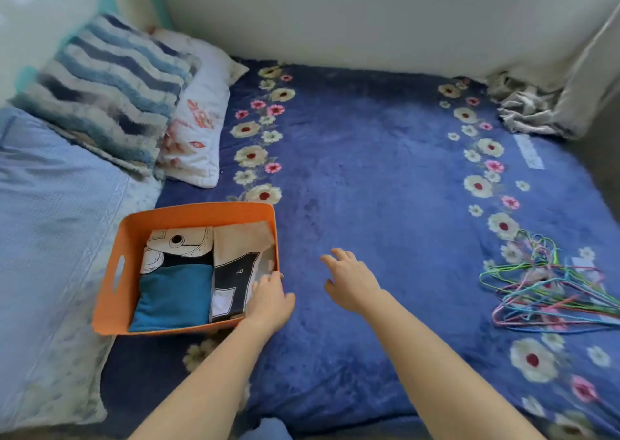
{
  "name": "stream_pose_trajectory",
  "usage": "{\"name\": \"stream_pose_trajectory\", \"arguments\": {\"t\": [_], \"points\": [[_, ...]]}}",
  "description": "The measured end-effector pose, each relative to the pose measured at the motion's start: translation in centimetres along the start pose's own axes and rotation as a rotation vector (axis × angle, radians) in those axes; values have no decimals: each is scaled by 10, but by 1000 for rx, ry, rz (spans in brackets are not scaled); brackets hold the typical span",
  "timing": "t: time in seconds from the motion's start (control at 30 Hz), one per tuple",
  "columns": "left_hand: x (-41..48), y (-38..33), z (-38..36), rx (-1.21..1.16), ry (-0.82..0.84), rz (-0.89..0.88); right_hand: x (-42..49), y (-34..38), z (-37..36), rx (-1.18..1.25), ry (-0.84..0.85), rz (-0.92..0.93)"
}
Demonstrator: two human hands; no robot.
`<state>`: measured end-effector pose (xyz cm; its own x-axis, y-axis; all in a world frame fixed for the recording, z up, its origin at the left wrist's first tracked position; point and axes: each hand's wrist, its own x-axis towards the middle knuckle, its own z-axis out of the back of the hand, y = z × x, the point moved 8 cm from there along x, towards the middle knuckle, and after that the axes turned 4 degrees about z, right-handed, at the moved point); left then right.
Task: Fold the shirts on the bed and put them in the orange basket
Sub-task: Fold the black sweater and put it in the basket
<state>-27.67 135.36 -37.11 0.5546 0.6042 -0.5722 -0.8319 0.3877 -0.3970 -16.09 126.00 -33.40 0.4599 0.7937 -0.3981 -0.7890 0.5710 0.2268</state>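
Blue flowered fleece blanket spreads below me: my left hand touches the orange plastic basket at its right rim, and I cannot tell if it grips, while my right hand hovers slack and empty.

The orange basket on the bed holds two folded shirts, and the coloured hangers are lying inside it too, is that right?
Not quite. The head view shows the coloured hangers lying on the blue blanket well to the right of the orange basket, not inside it. The basket does hold two folded shirts, a blue shirt and a beige shirt.
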Motion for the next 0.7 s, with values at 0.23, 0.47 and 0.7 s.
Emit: {"name": "stream_pose_trajectory", "arguments": {"t": [0.23, 0.47, 0.7], "points": [[-78, -164, -58, 160, -2, -335, -151, -152, 49, 124, -127, -289], [-160, -322, -124, 273, 3, -606, -294, -282, 78, 181, -243, -481], [-225, -480, -174, 445, -36, -851, -414, -395, 115, 186, -342, -647]]}}
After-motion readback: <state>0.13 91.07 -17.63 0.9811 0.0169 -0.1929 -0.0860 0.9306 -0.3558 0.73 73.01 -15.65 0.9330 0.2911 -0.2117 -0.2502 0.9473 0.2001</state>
